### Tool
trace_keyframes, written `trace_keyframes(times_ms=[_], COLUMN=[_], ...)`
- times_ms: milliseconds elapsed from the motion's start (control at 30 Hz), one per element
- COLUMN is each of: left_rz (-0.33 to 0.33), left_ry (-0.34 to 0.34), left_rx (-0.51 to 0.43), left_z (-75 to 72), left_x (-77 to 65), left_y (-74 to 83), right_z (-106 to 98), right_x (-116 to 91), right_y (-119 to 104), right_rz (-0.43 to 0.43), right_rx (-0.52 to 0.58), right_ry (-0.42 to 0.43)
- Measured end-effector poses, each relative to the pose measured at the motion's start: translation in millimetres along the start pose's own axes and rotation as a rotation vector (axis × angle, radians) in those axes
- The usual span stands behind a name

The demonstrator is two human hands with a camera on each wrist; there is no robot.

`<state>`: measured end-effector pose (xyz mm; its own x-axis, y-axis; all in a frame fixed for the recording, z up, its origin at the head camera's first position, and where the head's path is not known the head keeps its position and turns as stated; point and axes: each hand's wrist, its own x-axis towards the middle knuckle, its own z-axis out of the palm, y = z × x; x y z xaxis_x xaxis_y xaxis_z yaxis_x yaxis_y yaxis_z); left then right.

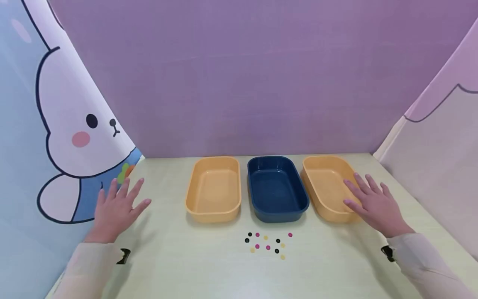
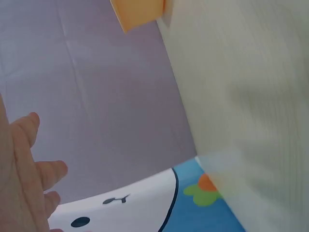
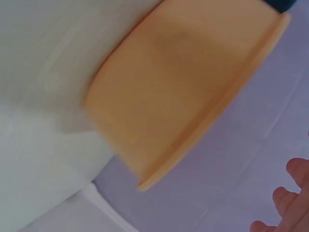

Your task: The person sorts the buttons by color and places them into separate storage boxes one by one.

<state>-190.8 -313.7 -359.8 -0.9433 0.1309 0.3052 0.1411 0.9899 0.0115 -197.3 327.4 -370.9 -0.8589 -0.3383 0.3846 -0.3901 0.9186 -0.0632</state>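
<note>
My left hand (image 1: 116,211) is held over the left side of the table, fingers spread and holding nothing. In the left wrist view its fingers (image 2: 50,174) show at the left edge. My right hand (image 1: 377,205), also spread and holding nothing, overlaps the right-hand orange tray (image 1: 328,211) in the head view. That tray's side wall (image 3: 159,96) fills much of the right wrist view. A dark blue tray (image 1: 278,216) stands in the middle, with another orange tray (image 1: 213,216) left of it. In front of the blue tray lie several small black, pink and yellow discs (image 1: 268,248).
The pale table (image 1: 168,265) meets a purple cloth backdrop (image 1: 261,83) just behind the trays. A printed rabbit panel (image 1: 78,104) stands along the left, and a pale panel (image 1: 440,166) along the right. A dark strap (image 1: 388,252) shows at the right wrist.
</note>
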Motion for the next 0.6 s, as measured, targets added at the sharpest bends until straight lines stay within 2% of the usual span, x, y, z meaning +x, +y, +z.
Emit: trace_keyframes(times_ms=[200, 300, 433, 500, 600], left_rz=[-0.020, -0.023, -0.070, -0.107, -0.136], left_ry=[-0.016, -0.010, -0.107, -0.171, -0.209], left_rx=[-0.125, -0.192, -0.333, -0.438, -0.586], left_z=[2.6, 2.2, 0.9, 1.1, 3.0], left_x=[-0.5, 2.4, 5.5, 6.2, 5.9], left_y=[8.7, 13.0, 20.7, 24.2, 27.9], right_z=[-0.5, 1.2, 5.2, 7.8, 12.4], right_x=[6.1, 10.1, 14.4, 16.6, 20.3], right_y=[-13.5, -18.3, -25.3, -29.6, -36.7], right_rz=[-0.071, -0.099, -0.129, -0.166, -0.221], right_rx=[0.121, 0.246, 0.401, 0.417, 0.399], right_ry=[0.084, 0.121, 0.136, 0.160, 0.212])
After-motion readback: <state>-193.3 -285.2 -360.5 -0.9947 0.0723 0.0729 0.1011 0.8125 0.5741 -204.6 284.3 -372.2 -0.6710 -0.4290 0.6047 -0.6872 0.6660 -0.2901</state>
